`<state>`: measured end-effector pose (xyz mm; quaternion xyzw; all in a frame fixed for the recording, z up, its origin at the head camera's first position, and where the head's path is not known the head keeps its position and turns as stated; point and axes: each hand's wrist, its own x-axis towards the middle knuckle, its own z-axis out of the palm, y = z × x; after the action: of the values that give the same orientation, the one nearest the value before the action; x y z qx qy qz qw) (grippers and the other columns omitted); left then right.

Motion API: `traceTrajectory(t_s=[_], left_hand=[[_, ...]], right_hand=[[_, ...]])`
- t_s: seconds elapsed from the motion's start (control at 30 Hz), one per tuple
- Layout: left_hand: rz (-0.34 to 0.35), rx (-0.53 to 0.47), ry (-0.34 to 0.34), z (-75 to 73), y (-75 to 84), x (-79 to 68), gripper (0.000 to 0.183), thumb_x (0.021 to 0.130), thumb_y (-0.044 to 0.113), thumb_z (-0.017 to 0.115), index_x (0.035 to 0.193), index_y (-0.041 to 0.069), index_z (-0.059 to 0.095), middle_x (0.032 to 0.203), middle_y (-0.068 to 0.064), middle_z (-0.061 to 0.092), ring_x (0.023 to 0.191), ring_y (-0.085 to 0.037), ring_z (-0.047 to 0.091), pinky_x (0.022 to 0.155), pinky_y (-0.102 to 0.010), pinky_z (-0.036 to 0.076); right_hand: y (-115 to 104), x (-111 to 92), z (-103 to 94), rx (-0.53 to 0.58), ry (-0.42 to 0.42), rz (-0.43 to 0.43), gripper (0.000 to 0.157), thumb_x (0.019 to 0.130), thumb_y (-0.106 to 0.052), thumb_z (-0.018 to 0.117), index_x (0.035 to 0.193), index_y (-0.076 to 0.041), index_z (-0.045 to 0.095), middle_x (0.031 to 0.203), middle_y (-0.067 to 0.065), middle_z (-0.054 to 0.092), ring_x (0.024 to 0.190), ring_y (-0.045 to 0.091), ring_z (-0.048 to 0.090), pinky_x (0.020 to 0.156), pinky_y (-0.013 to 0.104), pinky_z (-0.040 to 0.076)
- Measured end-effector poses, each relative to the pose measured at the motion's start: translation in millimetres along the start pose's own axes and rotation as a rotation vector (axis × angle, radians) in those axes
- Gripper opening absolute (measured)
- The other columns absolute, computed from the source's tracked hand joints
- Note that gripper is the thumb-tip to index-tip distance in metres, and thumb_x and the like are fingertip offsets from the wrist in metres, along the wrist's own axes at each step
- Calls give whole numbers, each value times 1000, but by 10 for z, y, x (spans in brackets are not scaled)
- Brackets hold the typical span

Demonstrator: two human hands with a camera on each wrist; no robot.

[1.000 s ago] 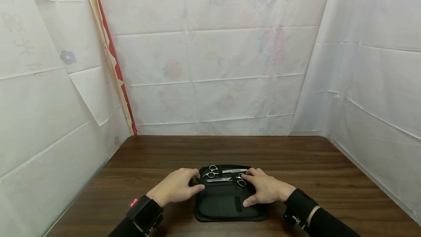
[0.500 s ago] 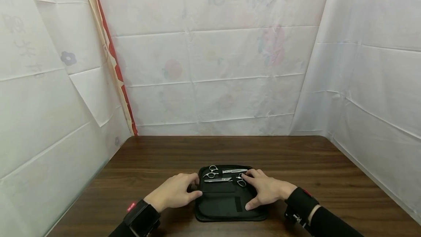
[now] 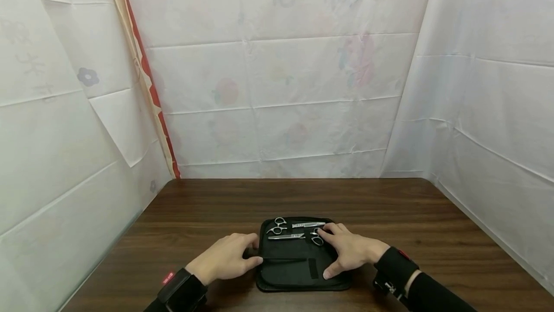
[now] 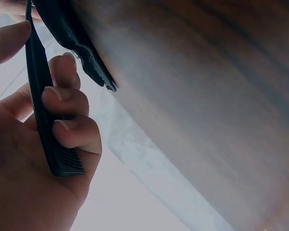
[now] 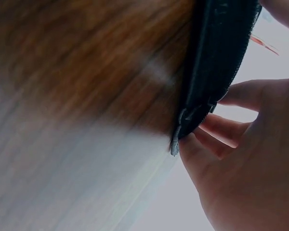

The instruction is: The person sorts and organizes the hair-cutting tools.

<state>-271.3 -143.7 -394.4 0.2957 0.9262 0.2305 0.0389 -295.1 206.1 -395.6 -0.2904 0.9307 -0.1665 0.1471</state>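
My left hand (image 3: 227, 256) holds a slim black comb (image 4: 38, 91). Its fingers curl round the comb, and a few teeth show by the palm in the left wrist view. In the head view the comb's far part extends over the open black zip case (image 3: 285, 277). My right hand (image 3: 352, 249) rests on the case's right edge, with the thumb spread onto the lining and fingertips against the zipped side (image 5: 216, 62). Two pairs of silver scissors lie in the upper part: the upper scissors (image 3: 281, 225), and the lower scissors (image 3: 287, 236) with handles by my right fingertips.
The case lies near the front of a dark brown wooden table (image 3: 207, 201). White patterned sheets, such as the back sheet (image 3: 277, 76), hang behind and on both sides. A short black strap (image 3: 312, 268) is on the case's lower half.
My left hand has drawn down and left, bringing the comb from just below the scissors to lower over the case. My right hand stays nearly still.
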Motion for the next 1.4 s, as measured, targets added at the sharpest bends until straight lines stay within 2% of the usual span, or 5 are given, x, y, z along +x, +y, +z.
traceTrajectory(t_s=[0.7, 0.97, 1.2, 1.4], left_hand=[[11, 12, -34, 1, 50, -1, 25, 95, 39, 71, 105, 17, 65, 84, 12, 57, 68, -6, 50, 60, -30, 43], [21, 11, -51, 0, 50, -5, 25, 95, 40, 71, 106, 18, 66, 95, 8, 66, 77, -4, 55, 68, -32, 49], [32, -5, -56, -14, 45, -1, 23, 94, 39, 72, 103, 19, 67, 100, 7, 68, 86, -7, 61, 74, -36, 53], [24, -17, -71, -16, 42, 0, 21, 94, 38, 72, 103, 20, 67, 98, 8, 68, 83, -6, 60, 72, -35, 52]], right_hand=[[-54, -16, 2, -8, 0, 42, 103, 80, -50, 84, 159, -9, 33, 162, 13, 24, 146, 33, 28, 100, 51, 46], [-60, -21, -8, -5, 1, 38, 103, 80, -50, 84, 159, -8, 33, 162, 13, 25, 146, 33, 28, 99, 50, 46], [-57, -15, -10, -7, 2, 34, 103, 80, -50, 84, 159, -8, 33, 162, 13, 25, 145, 32, 28, 99, 50, 46], [-43, -4, -4, -10, -1, 35, 103, 80, -50, 84, 159, -8, 33, 162, 12, 25, 146, 32, 27, 100, 51, 46]])
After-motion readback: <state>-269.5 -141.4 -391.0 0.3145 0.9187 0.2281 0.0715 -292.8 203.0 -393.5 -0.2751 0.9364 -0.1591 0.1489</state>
